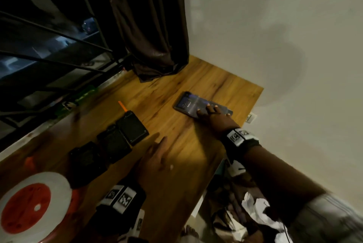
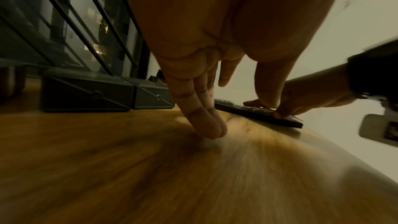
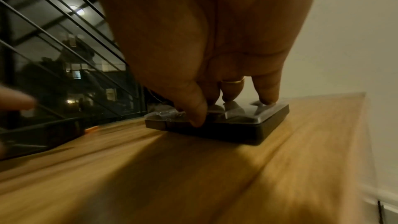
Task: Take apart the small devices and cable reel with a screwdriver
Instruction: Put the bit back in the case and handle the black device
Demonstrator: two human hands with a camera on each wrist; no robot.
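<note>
Three small black devices lie in a row on the wooden table (image 1: pixel 176 183): the far device (image 1: pixel 133 129), the middle device (image 1: pixel 114 144) and the near device (image 1: pixel 86 162). The white and red cable reel (image 1: pixel 33 207) is at the near left. A flat black case with a clear lid (image 1: pixel 188 103) (image 3: pixel 237 130) lies at the far right. My right hand (image 1: pixel 211 112) (image 3: pixel 228 98) holds the case, thumb against its side and fingers on the lid. My left hand (image 1: pixel 165 154) is open, its fingertips (image 2: pixel 213 130) touching bare table right of the devices.
A thin orange piece (image 1: pixel 122 105) sticks out beyond the far device. A dark curtain (image 1: pixel 153 26) and a barred window (image 1: pixel 49 36) stand behind the table. A white wall is on the right. The table's right edge (image 1: pixel 218 172) drops to clutter on the floor (image 1: pixel 253 203).
</note>
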